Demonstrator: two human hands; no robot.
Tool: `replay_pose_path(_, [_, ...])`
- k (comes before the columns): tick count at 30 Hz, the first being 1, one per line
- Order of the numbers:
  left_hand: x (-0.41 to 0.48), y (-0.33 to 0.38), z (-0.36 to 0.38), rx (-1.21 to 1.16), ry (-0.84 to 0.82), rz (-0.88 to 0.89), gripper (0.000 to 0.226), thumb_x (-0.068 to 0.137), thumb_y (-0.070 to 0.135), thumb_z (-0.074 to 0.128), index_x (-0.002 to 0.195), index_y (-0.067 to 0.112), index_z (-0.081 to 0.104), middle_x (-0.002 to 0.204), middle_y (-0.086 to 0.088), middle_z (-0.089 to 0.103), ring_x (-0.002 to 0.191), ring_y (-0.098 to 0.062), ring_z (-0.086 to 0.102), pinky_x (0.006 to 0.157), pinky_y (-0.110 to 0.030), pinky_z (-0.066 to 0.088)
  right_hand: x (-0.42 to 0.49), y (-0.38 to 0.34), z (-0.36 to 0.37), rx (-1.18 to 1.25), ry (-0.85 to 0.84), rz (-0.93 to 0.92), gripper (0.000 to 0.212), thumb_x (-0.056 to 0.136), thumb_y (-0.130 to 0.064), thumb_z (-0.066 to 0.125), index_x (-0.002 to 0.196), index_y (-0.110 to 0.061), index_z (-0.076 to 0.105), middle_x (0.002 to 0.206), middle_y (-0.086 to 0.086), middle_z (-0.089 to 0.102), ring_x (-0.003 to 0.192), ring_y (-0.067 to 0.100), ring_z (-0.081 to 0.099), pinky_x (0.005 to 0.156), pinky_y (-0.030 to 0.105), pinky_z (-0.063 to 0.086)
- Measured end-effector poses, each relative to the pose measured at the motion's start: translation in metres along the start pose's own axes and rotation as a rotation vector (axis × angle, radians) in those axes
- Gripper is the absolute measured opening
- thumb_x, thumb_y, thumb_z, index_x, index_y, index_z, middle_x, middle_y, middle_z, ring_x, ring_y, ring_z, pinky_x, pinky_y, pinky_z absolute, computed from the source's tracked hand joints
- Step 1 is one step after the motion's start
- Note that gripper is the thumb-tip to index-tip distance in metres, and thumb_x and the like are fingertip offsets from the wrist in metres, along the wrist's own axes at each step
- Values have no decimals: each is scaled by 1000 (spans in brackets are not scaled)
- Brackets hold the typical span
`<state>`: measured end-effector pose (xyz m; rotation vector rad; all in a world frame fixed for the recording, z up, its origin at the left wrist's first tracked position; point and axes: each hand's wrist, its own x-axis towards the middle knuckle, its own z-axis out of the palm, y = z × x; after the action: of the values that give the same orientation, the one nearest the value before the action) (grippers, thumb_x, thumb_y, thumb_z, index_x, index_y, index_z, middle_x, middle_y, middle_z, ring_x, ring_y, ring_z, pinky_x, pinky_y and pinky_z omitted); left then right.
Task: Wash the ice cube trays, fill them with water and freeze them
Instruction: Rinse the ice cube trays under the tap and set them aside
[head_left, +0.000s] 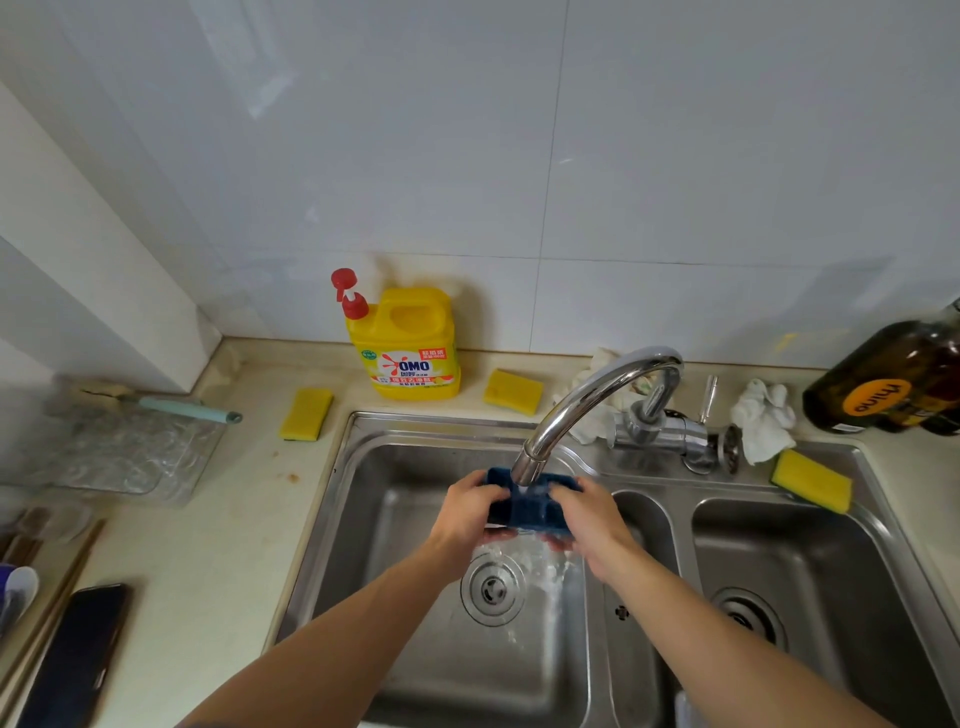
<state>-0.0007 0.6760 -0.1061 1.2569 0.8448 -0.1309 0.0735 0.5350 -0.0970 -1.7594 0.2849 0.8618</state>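
Steel sink (395, 519), faucet spout (582, 402) overlapping blue tray (524, 514)

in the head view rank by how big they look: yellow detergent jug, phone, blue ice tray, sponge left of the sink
1-2. yellow detergent jug and phone: alike; the phone is nearer and cut off, so unranked.
3. blue ice tray, partly hidden.
4. sponge left of the sink.

The ice cube tray (524, 512) sits under the faucet (597, 392), above the left basin (405, 519); behind the basin, on the counter (234, 545), the detergent bottle (410, 353) stands between left sponge (306, 414) and right sponge (513, 391).
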Motion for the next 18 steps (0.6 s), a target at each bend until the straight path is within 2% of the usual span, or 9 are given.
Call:
replay_pose_path(2, [0, -4, -3, 0, -23, 0, 33, 88, -4, 48, 108, 14, 67, 96, -9, 73, 89, -26, 72, 71, -35, 61, 0, -2, -1, 6, -17, -11, 11, 99, -11, 60, 110, -10, 62, 98, 18, 71, 70, 29, 70, 53, 31, 55])
replay_pose_path(4, [2, -8, -5, 42, 13, 18, 39, 86, -9, 46, 110, 16, 65, 96, -6, 75, 85, -22, 74, 69, -32, 61, -3, -2, 0, -54, -77, -48, 19, 95, -6, 58, 113, -12, 61, 98, 18, 71, 75, 28, 71, 56, 31, 55])
replay_pose_path(8, [5, -8, -10, 128, 49, 40, 29, 90, 1, 54, 105, 22, 65, 94, -4, 75, 83, -19, 72, 64, -27, 60, -11, 0, 4, -215, -152, -140, 32, 87, 0, 58, 107, -25, 55, 100, 11, 70, 77, 20, 70, 58, 26, 55])
replay_pose_path(11, [4, -7, -10, 222, 39, 87, 32, 88, -4, 52, 104, 22, 61, 98, -8, 71, 83, -19, 70, 60, -24, 57, -12, 4, 4, -320, -118, -197, 32, 89, 0, 55, 105, -28, 52, 94, 10, 70, 66, 16, 68, 55, 26, 55])
replay_pose_path(13, [3, -7, -8, 241, 40, 120, 28, 88, -1, 54, 105, 21, 61, 98, -9, 72, 83, -20, 71, 60, -23, 57, -11, 6, 3, -357, -86, -221, 29, 89, -1, 54, 109, -23, 52, 90, 12, 70, 59, 15, 65, 52, 28, 53])
replay_pose_path(18, [3, -13, -6, 145, 53, 94, 35, 87, -7, 51, 109, 18, 61, 97, -8, 72, 81, -19, 71, 61, -26, 59, -12, 6, 6, -407, -29, -263, 32, 90, -3, 52, 117, -19, 51, 94, 12, 67, 63, 19, 62, 52, 29, 48])
